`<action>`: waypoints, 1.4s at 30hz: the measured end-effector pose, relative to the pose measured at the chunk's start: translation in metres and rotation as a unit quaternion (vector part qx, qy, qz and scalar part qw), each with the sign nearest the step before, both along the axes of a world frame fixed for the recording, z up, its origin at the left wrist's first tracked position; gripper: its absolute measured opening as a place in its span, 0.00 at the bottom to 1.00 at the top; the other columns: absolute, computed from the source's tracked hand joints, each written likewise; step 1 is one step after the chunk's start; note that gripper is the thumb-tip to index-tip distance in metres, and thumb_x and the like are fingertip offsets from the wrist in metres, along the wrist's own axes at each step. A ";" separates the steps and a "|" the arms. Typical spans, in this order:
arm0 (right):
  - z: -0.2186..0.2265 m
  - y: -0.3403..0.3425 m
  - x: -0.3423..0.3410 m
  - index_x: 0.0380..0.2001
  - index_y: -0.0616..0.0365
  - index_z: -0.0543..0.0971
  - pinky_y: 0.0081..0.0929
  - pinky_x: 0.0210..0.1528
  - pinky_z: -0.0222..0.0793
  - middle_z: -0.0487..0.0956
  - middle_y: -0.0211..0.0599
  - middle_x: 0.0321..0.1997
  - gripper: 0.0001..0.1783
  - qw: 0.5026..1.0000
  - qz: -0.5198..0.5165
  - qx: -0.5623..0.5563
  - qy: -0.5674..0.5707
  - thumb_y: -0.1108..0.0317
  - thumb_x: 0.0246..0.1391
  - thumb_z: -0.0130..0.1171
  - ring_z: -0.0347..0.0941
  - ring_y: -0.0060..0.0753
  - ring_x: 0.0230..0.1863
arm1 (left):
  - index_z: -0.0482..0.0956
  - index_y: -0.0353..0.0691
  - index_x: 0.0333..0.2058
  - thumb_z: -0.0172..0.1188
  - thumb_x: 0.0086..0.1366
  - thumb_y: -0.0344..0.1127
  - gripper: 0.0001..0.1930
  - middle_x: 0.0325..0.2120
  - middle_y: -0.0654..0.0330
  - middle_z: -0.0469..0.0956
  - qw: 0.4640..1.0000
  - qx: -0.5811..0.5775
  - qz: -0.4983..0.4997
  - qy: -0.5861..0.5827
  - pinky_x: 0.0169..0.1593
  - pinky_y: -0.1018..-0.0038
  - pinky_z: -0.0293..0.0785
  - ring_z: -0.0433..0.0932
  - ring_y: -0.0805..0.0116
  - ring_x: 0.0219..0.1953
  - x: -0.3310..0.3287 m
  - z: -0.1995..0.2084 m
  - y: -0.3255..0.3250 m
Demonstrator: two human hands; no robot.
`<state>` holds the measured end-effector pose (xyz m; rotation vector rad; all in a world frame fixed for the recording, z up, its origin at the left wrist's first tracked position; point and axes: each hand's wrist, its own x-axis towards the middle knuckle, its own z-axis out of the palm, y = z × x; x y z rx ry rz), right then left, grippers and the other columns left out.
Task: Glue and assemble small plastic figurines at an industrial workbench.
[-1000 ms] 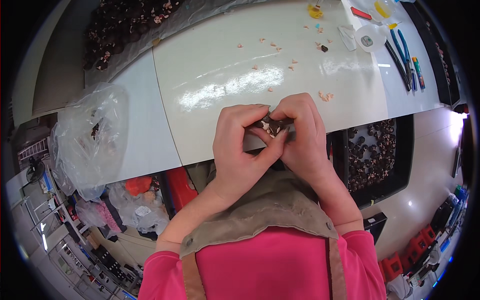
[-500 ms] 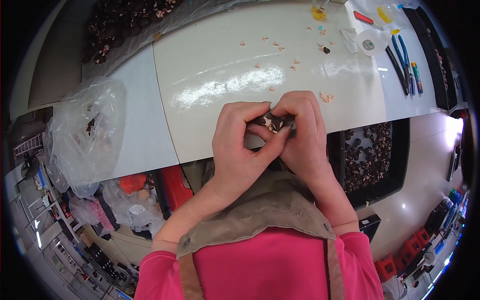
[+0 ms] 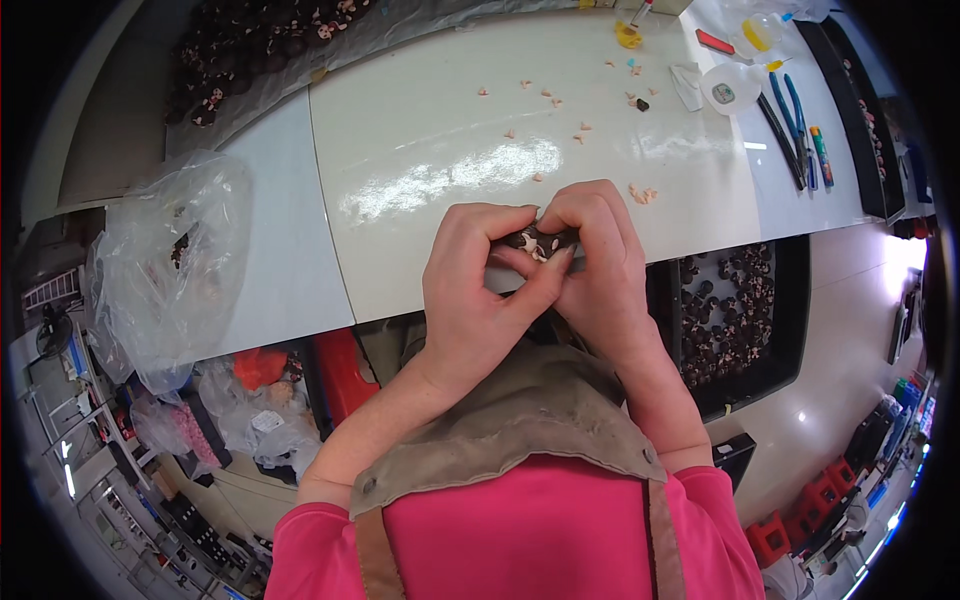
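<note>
Between my two hands, just over the table's near edge, is a small dark brown figure piece [image 3: 540, 243] with pale pink and cream parts. My left hand [image 3: 472, 270] grips it from the left, its thumb stretched across underneath to the piece. From the right, my right hand [image 3: 603, 255] presses it with bent fingers. The fingers cover much of the piece, so its full shape is hidden. Several small pinkish pieces [image 3: 643, 194] lie scattered on the white tabletop [image 3: 420, 250] beyond my hands, along with one small dark bit [image 3: 642, 104].
A heap of dark brown pieces [image 3: 250, 60] lies on plastic sheeting at the far left. A clear plastic bag [image 3: 170, 270] hangs over the left edge. At the right are a white bottle [image 3: 731, 90], pliers [image 3: 794, 105] and a black tray [image 3: 800, 345] of similar pieces below table level.
The view has shifted slightly, so the table items sit a little further left. Both hands keep their hold on the brown piece, with only slight finger movement.
</note>
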<state>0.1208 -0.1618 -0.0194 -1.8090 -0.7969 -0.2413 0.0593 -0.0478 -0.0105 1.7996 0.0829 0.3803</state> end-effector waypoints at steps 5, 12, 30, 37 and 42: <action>0.005 -0.008 -0.004 0.30 0.58 0.68 0.25 0.29 0.65 0.68 0.37 0.31 0.21 1.000 -0.019 -0.008 -0.006 0.75 0.33 0.70 0.66 0.34 0.29 | 0.71 0.32 0.40 0.63 0.49 0.19 0.17 0.37 0.58 0.68 1.000 0.021 -0.005 -0.012 0.34 0.83 0.73 0.72 0.74 0.35 0.003 0.004 -0.005; 0.035 -0.040 -0.009 0.38 0.58 0.70 0.33 0.45 0.65 0.70 0.42 0.41 0.21 0.992 -0.030 -0.114 -0.036 0.76 0.38 0.65 0.67 0.41 0.43 | 0.72 0.34 0.39 0.64 0.48 0.21 0.18 0.36 0.57 0.71 1.000 -0.012 0.018 0.007 0.37 0.78 0.75 0.74 0.71 0.35 -0.013 0.007 0.008; 0.010 -0.101 0.136 0.51 0.63 0.68 0.15 0.42 0.63 0.76 0.31 0.38 0.27 0.951 -0.203 -0.116 0.204 0.59 0.52 0.61 0.69 0.17 0.38 | 0.70 0.36 0.46 0.64 0.50 0.22 0.22 0.42 0.61 0.70 0.989 -0.120 -0.046 0.070 0.45 0.79 0.69 0.72 0.76 0.40 -0.029 0.009 0.023; 0.055 -0.099 0.058 0.41 0.61 0.73 0.20 0.44 0.64 0.75 0.34 0.39 0.15 0.981 -0.124 -0.041 0.143 0.69 0.50 0.61 0.69 0.23 0.40 | 0.71 0.37 0.43 0.65 0.49 0.25 0.21 0.35 0.61 0.72 0.994 -0.076 -0.058 0.047 0.42 0.78 0.73 0.73 0.73 0.34 -0.029 0.009 0.027; 0.087 -0.115 0.020 0.35 0.61 0.76 0.24 0.41 0.65 0.76 0.36 0.35 0.24 0.977 -0.061 -0.202 -0.026 0.73 0.29 0.72 0.71 0.32 0.37 | 0.72 0.37 0.44 0.65 0.49 0.23 0.22 0.40 0.62 0.72 0.993 -0.065 -0.081 0.064 0.45 0.78 0.71 0.73 0.76 0.39 -0.026 0.012 0.026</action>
